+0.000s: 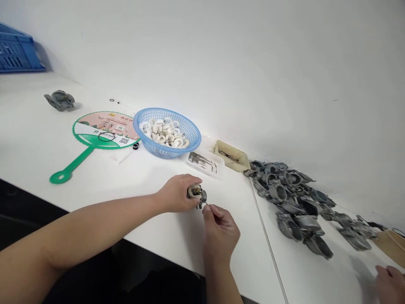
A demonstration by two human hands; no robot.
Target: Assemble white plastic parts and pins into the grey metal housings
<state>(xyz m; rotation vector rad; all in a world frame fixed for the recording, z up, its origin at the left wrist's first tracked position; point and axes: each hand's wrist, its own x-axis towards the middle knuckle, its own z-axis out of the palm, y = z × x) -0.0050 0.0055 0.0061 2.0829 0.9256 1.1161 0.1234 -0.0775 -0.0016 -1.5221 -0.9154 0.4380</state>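
My left hand (179,194) is closed around a small grey metal carburetor body (204,196) with a white float (194,191) seated in it, held just above the white table. Thumb and fingertips of my right hand (221,232) pinch a thin pin (206,204) against the carburetor's near right side. Only a short length of the pin shows. Just beyond my hands lies a shallow white tray (218,162) of thin dark pins. A blue plastic basket (158,151) behind it holds many white floats (163,131).
A green-handled fan (77,164) lies left of the basket. Farther left are a single carburetor body (60,100) and a blue crate (19,50). A yellowish tray (232,156) and a pile of carburetor bodies (291,194) are rightward. Another person's hand (390,283) appears lower right.
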